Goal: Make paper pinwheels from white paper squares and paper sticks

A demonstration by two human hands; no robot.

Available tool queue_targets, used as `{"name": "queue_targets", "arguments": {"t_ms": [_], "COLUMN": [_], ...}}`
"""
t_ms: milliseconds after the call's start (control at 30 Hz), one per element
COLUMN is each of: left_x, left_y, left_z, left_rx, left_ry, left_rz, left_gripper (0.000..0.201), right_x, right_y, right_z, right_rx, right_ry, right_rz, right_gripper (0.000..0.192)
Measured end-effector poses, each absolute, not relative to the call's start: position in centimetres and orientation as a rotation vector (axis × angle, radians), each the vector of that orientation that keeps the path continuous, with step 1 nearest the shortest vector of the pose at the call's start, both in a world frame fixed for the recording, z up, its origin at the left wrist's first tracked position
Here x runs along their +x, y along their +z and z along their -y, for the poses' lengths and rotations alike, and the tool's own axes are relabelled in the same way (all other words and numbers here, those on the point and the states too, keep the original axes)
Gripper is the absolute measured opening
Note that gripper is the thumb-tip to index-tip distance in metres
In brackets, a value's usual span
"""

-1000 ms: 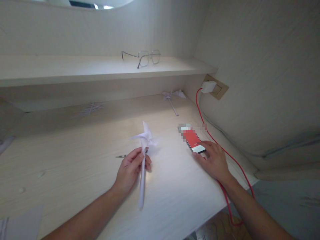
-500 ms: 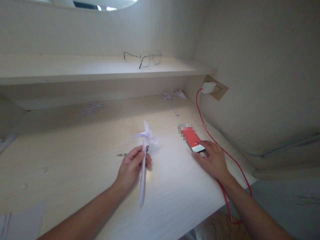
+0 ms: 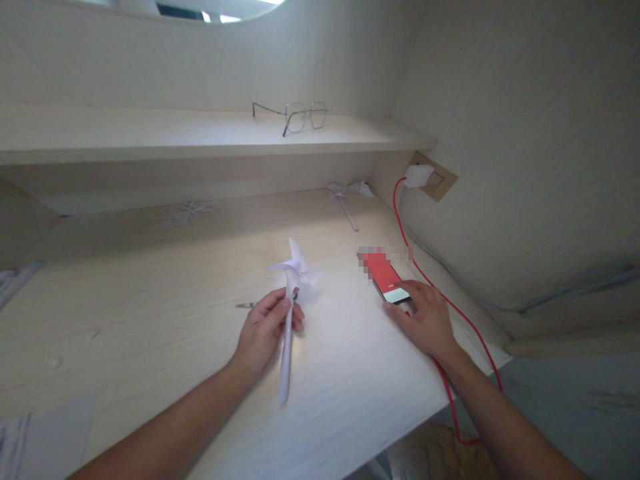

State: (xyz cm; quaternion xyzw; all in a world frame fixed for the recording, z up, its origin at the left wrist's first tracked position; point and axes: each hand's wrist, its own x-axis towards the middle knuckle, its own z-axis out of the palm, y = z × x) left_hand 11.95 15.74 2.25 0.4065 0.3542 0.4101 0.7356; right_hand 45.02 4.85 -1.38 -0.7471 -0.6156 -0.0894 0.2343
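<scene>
My left hand is closed around the stick of a white paper pinwheel, just below its blades. The stick points down toward me. A slim metal-tipped object lies on the desk behind that hand, partly hidden by it. On the right, my right hand has its thumb and fingers about the lower end of a smartphone lying flat. Its screen is red with a pale strip at the bottom, and the far end is blurred out. A red cable runs beneath my right wrist.
Eyeglasses rest on the shelf. Under it lie another paper pinwheel and a pile of thin white sticks. A white charger sits in the wall socket. Paper lies at the desk's near left.
The view has shifted slightly. Both hands stay where they were, the left with the pinwheel and the right at the smartphone.
</scene>
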Motion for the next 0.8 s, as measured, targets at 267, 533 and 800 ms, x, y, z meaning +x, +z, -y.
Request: {"name": "queue_targets", "arguments": {"t_ms": [267,533,800], "left_x": [11.96,11.92,12.16], "left_y": [2.09,1.9,1.66], "left_z": [-15.85,-15.87,-15.98], "left_rx": [0.909,0.909,0.919], "left_ry": [0.905,0.903,0.903], "left_rz": [-0.769,-0.76,-0.742], "left_gripper": [0.029,0.03,0.028], "right_x": [45.05,44.85,44.63], "right_y": [-1.51,-1.47,-1.28], "right_z": [-4.83,-4.76,-4.8], "right_rx": [-2.055,-2.085,-2.092], "right_ry": [-0.259,-0.262,-0.256], "right_rz": [1.695,1.695,1.711], "right_gripper": [0.05,0.055,0.057]}}
